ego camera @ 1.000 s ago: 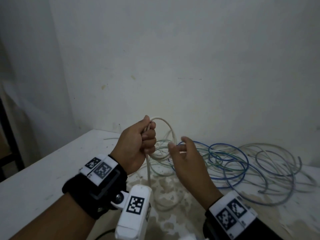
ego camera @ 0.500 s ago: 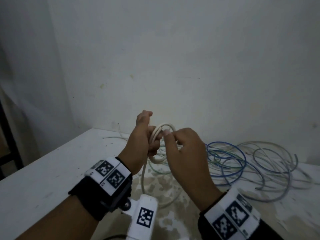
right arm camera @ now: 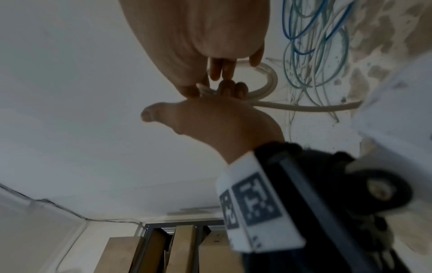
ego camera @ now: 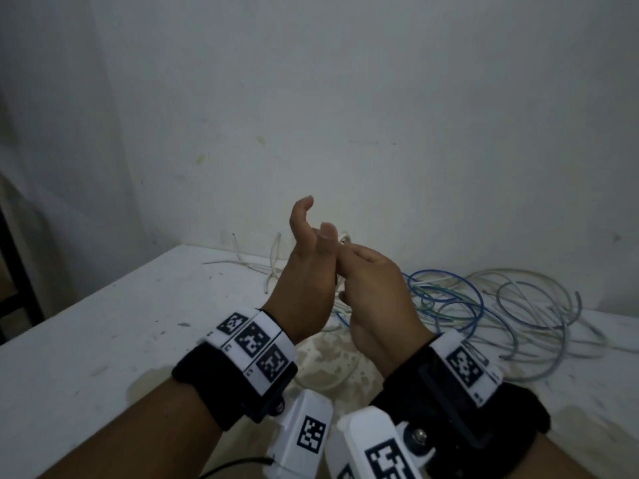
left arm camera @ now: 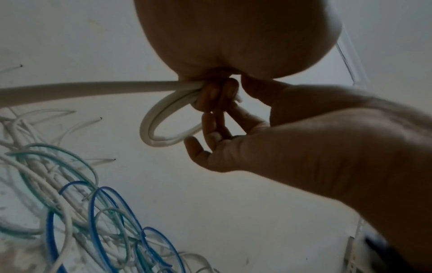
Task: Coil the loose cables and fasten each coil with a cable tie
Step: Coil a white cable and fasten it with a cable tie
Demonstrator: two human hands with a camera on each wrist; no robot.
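While both hands meet above the table (ego camera: 103, 326), each line below takes 1 part of the winding step.

Step in hand: winding the white cable (left arm camera: 161, 129) into a small coil; about 2 turns show in the left wrist view, so I judge the coil barely begun.
Left hand (ego camera: 304, 288): fingers curled round the gathered turns, thumb lifted free and pointing up.
Right hand (ego camera: 377, 299): fingertips (left arm camera: 211, 133) pinch the cable right at the left hand's grip, laying the newest turn in; the other fingers hang relaxed.
Cable position: the coil is held in the air between the 2 hands, near the middle of the scene; its long tail (left arm camera: 70, 90) runs off toward the table.
Pile (ego camera: 484, 312): blue, green and pale cables lie tangled on the table to the far right, uncoiled.
Doing it well: the left thumb should drop onto each new turn before the right hand lets go, or the stiff loops will likely spring open.
Loop size: each turn should match the 2 already there, so a tie can close round them evenly.
Tail: draw it in short lengths, since it may snag the pile.
Tie: none can be made out in any view.
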